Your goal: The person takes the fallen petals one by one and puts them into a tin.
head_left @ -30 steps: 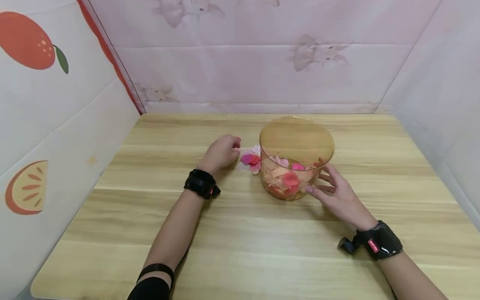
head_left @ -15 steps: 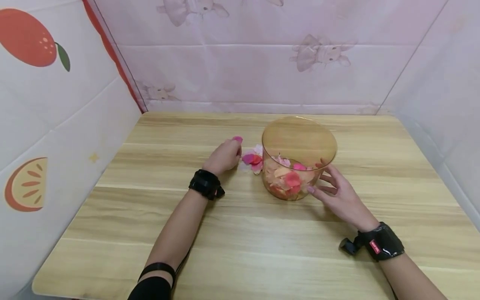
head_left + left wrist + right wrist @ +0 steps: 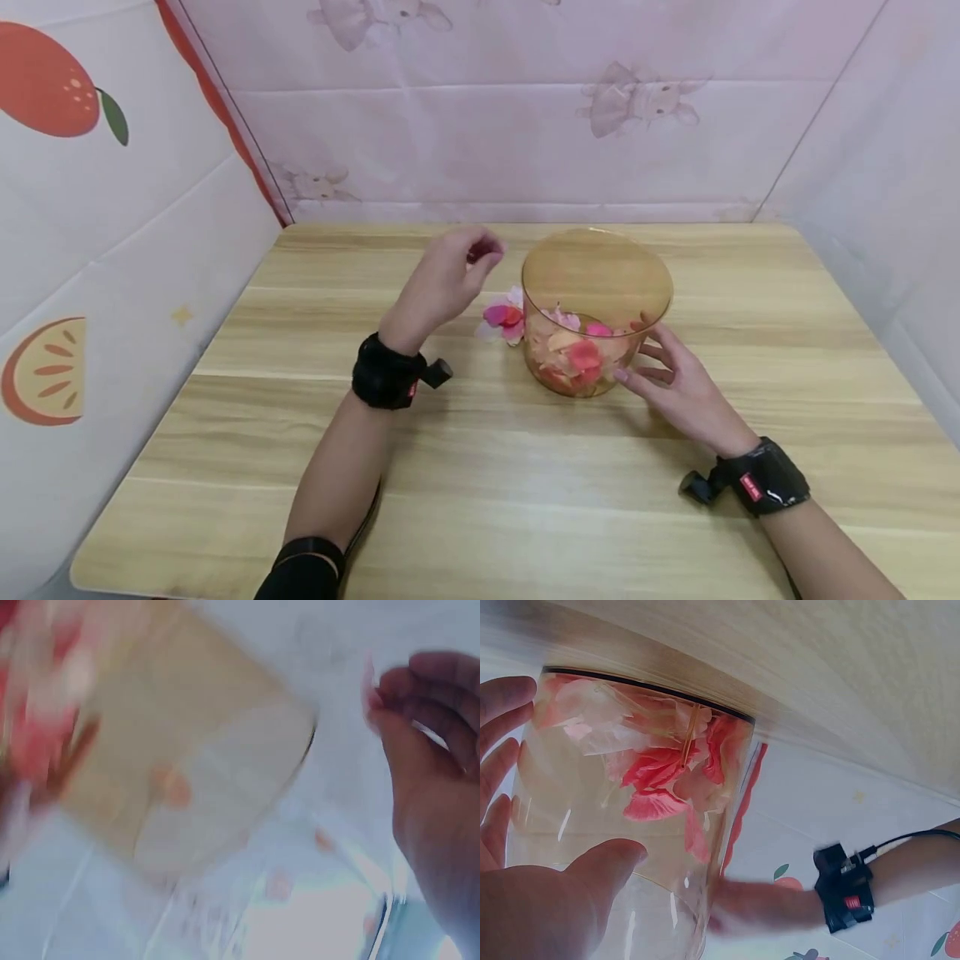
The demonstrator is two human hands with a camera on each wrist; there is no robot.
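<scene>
Pink petals (image 3: 573, 357) mostly fill the jar (image 3: 595, 312) steadied by the spread right hand (image 3: 678, 390), while the left hand (image 3: 442, 283) pinches one petal (image 3: 480, 247) above the few (image 3: 501, 317) left on the surface (image 3: 480, 467).

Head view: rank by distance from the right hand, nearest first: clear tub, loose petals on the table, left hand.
1. clear tub: touching the right hand, just left of it.
2. loose petals: on the table, at the tub's far left side.
3. left hand: raised, left of the tub, pinching a petal.
</scene>
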